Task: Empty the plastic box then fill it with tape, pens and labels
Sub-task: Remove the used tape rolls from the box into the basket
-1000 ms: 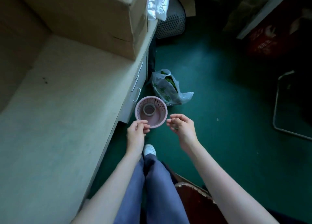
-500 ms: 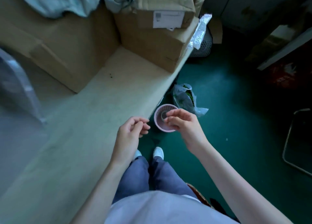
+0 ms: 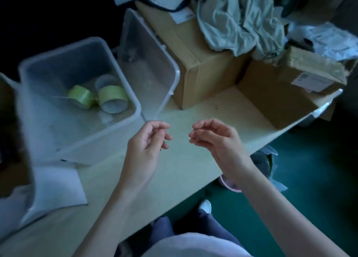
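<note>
- Plainly, the box (image 3: 77,94) stands on the tabletop (image 3: 184,160) up and to the left of both hands, its open mouth facing the camera.
- 2 green tape rolls (image 3: 97,97) lie on the box floor toward its right wall, with a paler roll (image 3: 105,81) just behind them; so filling seems under way, though no pens or labels can be made out.
- Left hand (image 3: 149,140) hovers over the tabletop just beside the box's near right corner, fingers loosely curled, thumb near fingertips; whether it pinches anything tiny I cannot tell, and nothing shows in it.
- Right hand (image 3: 213,138) hovers opposite, apart from the left, fingers likewise loosely curled and holding nothing visible.
- Left hand is the nearer to the box; the right would have to cross past it.
- A clear lid (image 3: 147,63) leans upright against a carton (image 3: 195,67) right of the box, so the mouth is unblocked.
- My judgement: the next item must be fetched first, then dropped in from the right.
</note>
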The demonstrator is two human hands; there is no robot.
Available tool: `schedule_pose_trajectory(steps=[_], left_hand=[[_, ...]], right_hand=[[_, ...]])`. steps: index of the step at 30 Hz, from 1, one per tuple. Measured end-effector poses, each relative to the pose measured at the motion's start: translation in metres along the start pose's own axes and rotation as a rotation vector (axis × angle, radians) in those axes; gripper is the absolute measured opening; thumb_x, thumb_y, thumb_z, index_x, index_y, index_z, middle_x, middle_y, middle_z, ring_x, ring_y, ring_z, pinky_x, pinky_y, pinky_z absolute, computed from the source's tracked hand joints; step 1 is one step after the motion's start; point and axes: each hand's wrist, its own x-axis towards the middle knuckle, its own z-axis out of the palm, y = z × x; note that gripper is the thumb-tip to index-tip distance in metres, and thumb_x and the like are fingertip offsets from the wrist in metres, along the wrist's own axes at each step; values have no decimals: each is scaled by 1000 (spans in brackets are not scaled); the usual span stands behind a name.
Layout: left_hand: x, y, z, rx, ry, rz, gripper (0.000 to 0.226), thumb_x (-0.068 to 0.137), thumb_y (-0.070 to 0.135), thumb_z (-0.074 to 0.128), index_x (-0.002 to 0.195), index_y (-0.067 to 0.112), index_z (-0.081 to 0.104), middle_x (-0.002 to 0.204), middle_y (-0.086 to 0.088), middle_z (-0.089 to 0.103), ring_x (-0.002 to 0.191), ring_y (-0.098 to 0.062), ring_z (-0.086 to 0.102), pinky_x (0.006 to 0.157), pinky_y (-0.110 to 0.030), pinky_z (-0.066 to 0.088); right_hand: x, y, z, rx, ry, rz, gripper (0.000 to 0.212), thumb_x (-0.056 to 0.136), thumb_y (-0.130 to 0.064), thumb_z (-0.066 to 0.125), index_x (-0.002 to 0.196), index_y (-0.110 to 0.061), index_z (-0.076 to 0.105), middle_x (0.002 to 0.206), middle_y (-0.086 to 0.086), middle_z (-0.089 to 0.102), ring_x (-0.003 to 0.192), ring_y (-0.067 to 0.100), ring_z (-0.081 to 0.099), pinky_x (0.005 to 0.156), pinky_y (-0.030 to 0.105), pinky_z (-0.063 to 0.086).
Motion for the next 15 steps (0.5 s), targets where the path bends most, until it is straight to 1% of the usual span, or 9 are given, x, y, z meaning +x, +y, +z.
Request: schedule_pose_trajectory(steps=[5, 10, 12, 15], left_hand=[[6, 6, -74, 3, 162, 45, 19, 95, 5, 48, 93, 14, 64, 77, 3, 65, 65, -5, 58, 64, -11, 44], [12, 3, -135, 24, 238, 49, 21, 95, 6, 48, 90, 16, 65, 75, 5, 66, 65, -7, 59, 65, -15, 46], [15, 3, -153, 36, 262, 55, 21, 96, 6, 47, 90, 14, 65, 76, 3, 67, 66, -7, 59, 66, -16, 47], [19, 3, -173, 44, 320, 61, 23, 96, 5, 46, 90, 15, 66, 76, 5, 66, 67, -4, 59, 64, -12, 45]], right_hand=[[19, -4, 76, -32, -123, -54, 20, 88, 8, 53, 84, -8, 63, 71, 4, 69, 65, 16, 64, 77, 31, 47], [40, -2, 134, -54, -185, -124, 22, 88, 9, 52, 83, -9, 63, 70, 3, 69, 65, 17, 63, 74, 29, 47], [47, -3, 149, -60, -214, -144, 23, 89, 9, 52, 82, -9, 63, 69, 3, 69, 65, 16, 63, 70, 24, 49], [60, -6, 168, -85, -248, -182, 24, 89, 12, 50, 82, -8, 62, 67, 3, 68, 64, 13, 63, 65, 18, 50]])
